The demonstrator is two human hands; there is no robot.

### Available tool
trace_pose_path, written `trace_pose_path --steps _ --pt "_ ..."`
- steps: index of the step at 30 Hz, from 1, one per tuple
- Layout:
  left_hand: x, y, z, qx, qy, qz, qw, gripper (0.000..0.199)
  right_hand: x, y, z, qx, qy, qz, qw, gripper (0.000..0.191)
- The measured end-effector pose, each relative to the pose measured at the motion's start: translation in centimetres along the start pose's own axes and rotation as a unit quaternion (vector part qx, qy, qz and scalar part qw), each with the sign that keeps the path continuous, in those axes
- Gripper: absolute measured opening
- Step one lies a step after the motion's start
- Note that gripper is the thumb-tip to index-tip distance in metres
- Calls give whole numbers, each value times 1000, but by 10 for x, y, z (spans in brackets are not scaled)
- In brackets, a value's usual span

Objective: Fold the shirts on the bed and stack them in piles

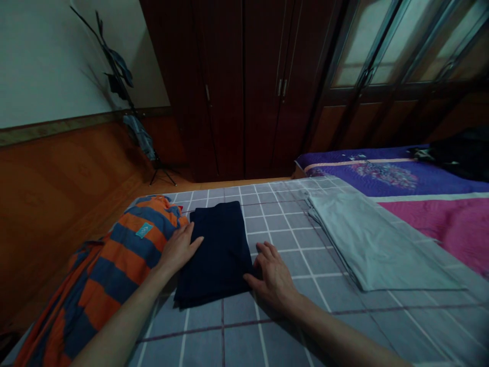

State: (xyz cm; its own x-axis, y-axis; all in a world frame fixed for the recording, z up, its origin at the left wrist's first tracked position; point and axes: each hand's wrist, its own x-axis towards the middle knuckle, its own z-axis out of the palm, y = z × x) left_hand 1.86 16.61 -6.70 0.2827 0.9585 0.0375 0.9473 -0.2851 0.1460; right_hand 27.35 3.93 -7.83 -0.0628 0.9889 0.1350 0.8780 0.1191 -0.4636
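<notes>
A folded dark navy garment [217, 250] lies flat on the grey checked bed sheet [282, 224], roughly rectangular. What kind of garment it is cannot be made out. My left hand [181, 248] rests at its left edge, thumb out over the cloth and fingers stretched forward. At the lower right edge, the thumb of my right hand [273, 272] touches the navy cloth, while its other fingers bend loosely over the sheet, apart from the thumb. An orange and blue striped cloth [126, 250] with a small teal label lies bunched beneath and beside my left forearm.
Folded pale grey-green cloth [378, 244] lies on the right of the sheet. Beyond it is a purple and pink bedcover [367, 173] with a black item [462, 153] on top. Dark wardrobe doors [244, 92] stand behind the bed, and a thin stand [122, 86] holds hanging items.
</notes>
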Motion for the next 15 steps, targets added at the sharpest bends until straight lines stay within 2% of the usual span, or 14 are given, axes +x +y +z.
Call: trace_pose_path --steps 3,6,11,15 --pt "-9 -4 -4 -11 -6 -21 1000 63 0 1 -1 27 -6 3 1000 19" --pt "-31 -6 -9 -61 -7 -54 997 60 0 1 -2 58 -5 -1 998 15" --pt "-74 -10 -6 -163 -33 -85 982 35 3 3 -6 129 28 7 991 16" --pt "-90 -6 2 -266 -76 -117 954 41 6 9 -4 146 49 -7 988 18"
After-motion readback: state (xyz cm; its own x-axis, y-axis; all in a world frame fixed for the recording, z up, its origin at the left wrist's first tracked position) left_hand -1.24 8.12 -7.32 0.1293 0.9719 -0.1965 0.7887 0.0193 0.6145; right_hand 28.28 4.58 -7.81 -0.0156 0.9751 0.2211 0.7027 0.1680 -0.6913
